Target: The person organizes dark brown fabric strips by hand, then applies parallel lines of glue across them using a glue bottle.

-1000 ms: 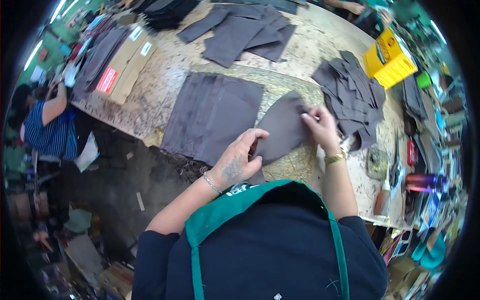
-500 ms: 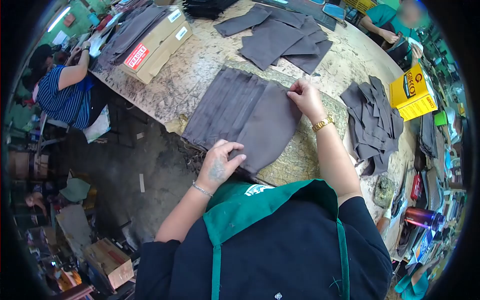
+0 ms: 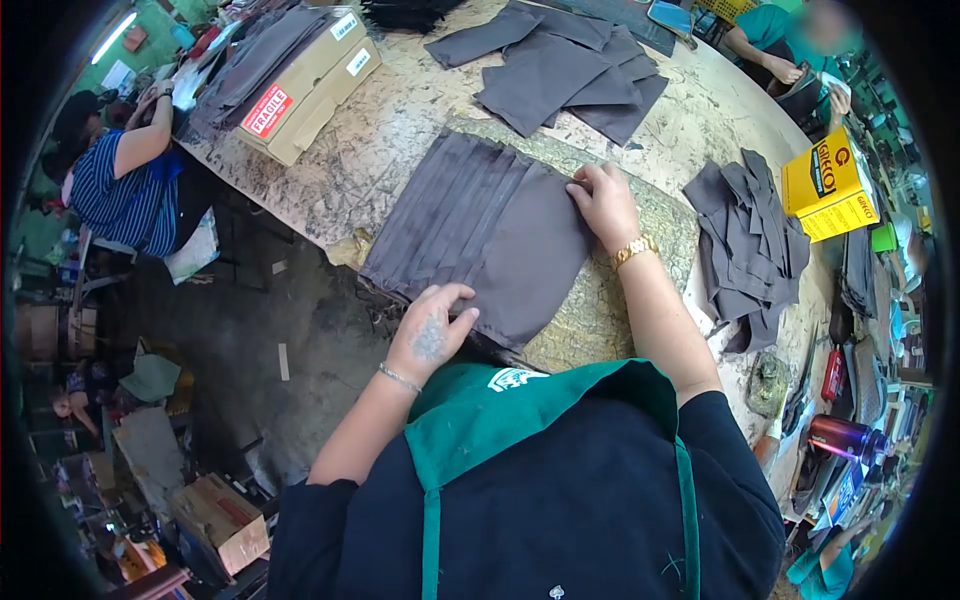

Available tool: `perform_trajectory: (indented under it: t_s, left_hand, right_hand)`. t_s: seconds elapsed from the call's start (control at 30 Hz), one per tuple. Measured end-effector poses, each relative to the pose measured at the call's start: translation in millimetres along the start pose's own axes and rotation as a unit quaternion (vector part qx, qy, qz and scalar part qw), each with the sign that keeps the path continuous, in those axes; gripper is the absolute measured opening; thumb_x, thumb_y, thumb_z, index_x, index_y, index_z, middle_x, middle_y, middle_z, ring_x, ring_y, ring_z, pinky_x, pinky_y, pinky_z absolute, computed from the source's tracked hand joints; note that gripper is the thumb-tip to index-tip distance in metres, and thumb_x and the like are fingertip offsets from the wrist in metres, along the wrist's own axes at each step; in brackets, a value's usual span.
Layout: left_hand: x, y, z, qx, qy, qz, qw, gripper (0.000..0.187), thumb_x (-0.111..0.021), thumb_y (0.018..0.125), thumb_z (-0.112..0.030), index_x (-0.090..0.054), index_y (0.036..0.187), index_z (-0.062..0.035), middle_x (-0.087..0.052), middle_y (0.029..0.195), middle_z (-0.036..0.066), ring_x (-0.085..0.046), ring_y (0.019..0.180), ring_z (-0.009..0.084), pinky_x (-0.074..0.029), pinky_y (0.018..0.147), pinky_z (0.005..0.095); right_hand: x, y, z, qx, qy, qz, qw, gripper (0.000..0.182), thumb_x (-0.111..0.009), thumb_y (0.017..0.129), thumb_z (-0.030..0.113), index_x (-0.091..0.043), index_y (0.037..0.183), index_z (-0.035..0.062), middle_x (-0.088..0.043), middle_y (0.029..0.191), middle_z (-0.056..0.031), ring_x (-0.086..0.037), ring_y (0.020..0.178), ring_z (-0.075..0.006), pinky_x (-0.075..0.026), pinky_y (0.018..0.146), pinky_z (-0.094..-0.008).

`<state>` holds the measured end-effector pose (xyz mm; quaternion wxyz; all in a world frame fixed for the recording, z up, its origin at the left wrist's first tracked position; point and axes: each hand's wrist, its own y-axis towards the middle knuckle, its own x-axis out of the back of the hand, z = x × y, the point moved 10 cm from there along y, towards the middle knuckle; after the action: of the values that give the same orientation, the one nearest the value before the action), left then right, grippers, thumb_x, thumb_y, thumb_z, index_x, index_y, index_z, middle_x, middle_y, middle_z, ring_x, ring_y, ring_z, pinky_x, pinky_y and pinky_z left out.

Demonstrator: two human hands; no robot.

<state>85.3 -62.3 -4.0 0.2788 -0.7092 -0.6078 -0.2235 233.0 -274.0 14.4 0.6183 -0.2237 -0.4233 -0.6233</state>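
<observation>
Overlapping dark grey-brown flat pieces, which look like cloth or thin leather, lie fanned in a row in front of me. The rightmost top piece is the most exposed, with a curved right edge. My right hand, with a gold watch at the wrist, pinches that piece's upper right edge between thumb and fingers. At its near left edge, my left hand is closed with thumb and forefinger at the material. A mottled yellowish board or slab shows underneath.
More dark pieces lie at the far side, with a strip pile to the right. A cardboard box stands back left, a yellow box right, near a purple bottle. Co-workers sit left and far right.
The top piece has shifted slightly left over the row. My right hand has moved a little left with its edge, and my left hand has shifted slightly left too.
</observation>
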Motion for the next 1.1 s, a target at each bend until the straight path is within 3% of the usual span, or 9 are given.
perform_trajectory:
  t_s: [0.13,0.23,0.37,0.47,0.57,0.7,0.87,1.0,1.1]
  left_hand:
    - [20,-16,-43,0.007,0.233,-0.024,0.972,0.038,-0.064,0.073,-0.027,-0.058,0.108,-0.0110,-0.047,0.114,0.016,-0.049,0.100,0.0299,-0.044,0.078,0.0443]
    - [2,-15,-82,-0.175,0.340,-0.044,0.923,0.063,-0.061,0.072,-0.042,-0.040,0.128,-0.0225,-0.012,0.143,0.012,-0.005,0.132,0.0345,-0.018,0.090,0.0685]
    - [-72,-2,-41,-0.205,0.309,0.161,0.915,0.074,-0.042,0.075,-0.064,-0.030,0.135,-0.0226,-0.005,0.144,0.012,-0.004,0.132,0.0361,-0.014,0.093,0.0675]
    - [-72,-2,-39,-0.180,0.286,0.172,0.925,0.072,-0.039,0.076,-0.065,-0.028,0.135,-0.0242,-0.005,0.145,0.010,-0.001,0.133,0.0330,-0.010,0.095,0.0659]
    - [-74,-1,-37,-0.177,0.281,0.179,0.926,0.072,-0.036,0.077,-0.066,-0.028,0.135,-0.0244,-0.005,0.145,0.011,0.000,0.133,0.0331,-0.009,0.095,0.0660]
    - [-73,0,-37,-0.167,0.276,0.196,0.926,0.071,-0.035,0.077,-0.066,-0.028,0.135,-0.0244,-0.005,0.145,0.011,0.000,0.133,0.0333,-0.008,0.095,0.0662]
    - [-74,-1,-36,-0.166,0.246,0.222,0.929,0.073,-0.040,0.077,-0.064,-0.027,0.136,-0.0216,-0.004,0.144,0.015,0.003,0.132,0.0360,-0.006,0.094,0.0664]
    - [-68,1,-35,-0.145,0.172,0.245,0.943,0.071,-0.040,0.081,-0.059,-0.025,0.137,-0.0180,0.000,0.144,0.016,0.006,0.133,0.0342,-0.003,0.096,0.0645]
    - [-28,19,-46,-0.206,0.080,0.144,0.965,0.075,-0.037,0.082,-0.059,-0.021,0.136,-0.0106,-0.019,0.139,0.020,-0.016,0.129,0.0355,-0.013,0.100,0.0546]
  right_hand:
    - [13,-25,51,0.104,-0.111,-0.004,0.988,0.047,-0.064,0.072,0.040,-0.056,0.108,0.0121,-0.042,0.123,-0.0156,-0.034,0.118,-0.0360,-0.034,0.092,-0.0490]
    - [-16,-52,69,0.134,-0.146,0.115,0.973,0.072,-0.059,0.068,0.057,-0.041,0.126,0.0191,-0.032,0.133,-0.0161,-0.024,0.126,-0.0371,-0.024,0.097,-0.0562]
    - [-40,-61,58,0.135,-0.147,0.173,0.965,0.069,-0.059,0.070,0.053,-0.039,0.128,0.0211,-0.029,0.136,-0.0141,-0.019,0.128,-0.0367,-0.020,0.096,-0.0610]
    - [-31,-34,56,0.137,-0.115,0.168,0.969,0.069,-0.063,0.068,0.048,-0.039,0.127,0.0202,-0.029,0.135,-0.0142,-0.020,0.127,-0.0369,-0.019,0.096,-0.0611]
    - [3,27,49,0.151,-0.108,-0.043,0.982,0.041,-0.058,0.074,0.020,-0.052,0.114,0.0161,-0.041,0.125,-0.0123,-0.029,0.123,-0.0337,-0.026,0.098,-0.0500]
    - [-23,81,44,0.208,-0.192,-0.053,0.958,0.033,-0.053,0.076,0.016,-0.054,0.109,0.0145,-0.045,0.120,-0.0100,-0.032,0.121,-0.0307,-0.026,0.098,-0.0507]
    - [-62,100,55,0.285,-0.328,0.115,0.893,0.023,-0.053,0.075,0.015,-0.058,0.098,0.0145,-0.052,0.112,-0.0007,-0.033,0.121,-0.0234,-0.028,0.098,-0.0465]
    - [20,86,80,0.323,-0.150,-0.153,0.922,0.016,-0.058,0.074,0.012,-0.056,0.089,0.0134,-0.057,0.102,0.0004,-0.046,0.110,-0.0223,-0.031,0.095,-0.0425]
    - [75,16,115,0.383,-0.145,-0.191,0.892,0.015,-0.056,0.072,0.010,-0.055,0.087,0.0108,-0.057,0.100,-0.0023,-0.049,0.106,-0.0217,-0.033,0.092,-0.0401]
